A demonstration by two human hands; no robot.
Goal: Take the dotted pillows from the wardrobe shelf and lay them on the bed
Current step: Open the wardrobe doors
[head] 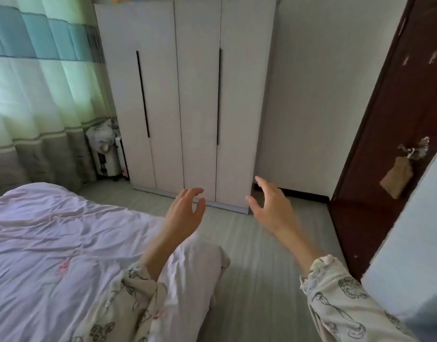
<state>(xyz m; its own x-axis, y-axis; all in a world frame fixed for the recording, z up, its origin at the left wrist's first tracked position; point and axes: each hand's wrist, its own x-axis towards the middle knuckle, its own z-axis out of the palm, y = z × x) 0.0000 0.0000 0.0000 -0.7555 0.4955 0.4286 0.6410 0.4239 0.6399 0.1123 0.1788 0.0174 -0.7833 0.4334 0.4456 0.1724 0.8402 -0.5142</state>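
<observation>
A white wardrobe point(200, 99) stands ahead with all its doors closed, two long black handles on them. No dotted pillows show; the inside is hidden. The bed point(52, 243) with a crumpled pale pink cover fills the lower left. My left hand point(185, 213) is stretched out over the bed's corner, fingers apart, holding nothing. My right hand point(271, 206) reaches forward over the floor, open and empty too. Both hands are still well short of the wardrobe doors.
A dark brown door point(385, 149) stands open at the right, a tag hanging from its handle. A white heater point(106, 154) sits between the wardrobe and the green curtain point(39, 95). Grey floor point(257, 267) lies between bed and wardrobe.
</observation>
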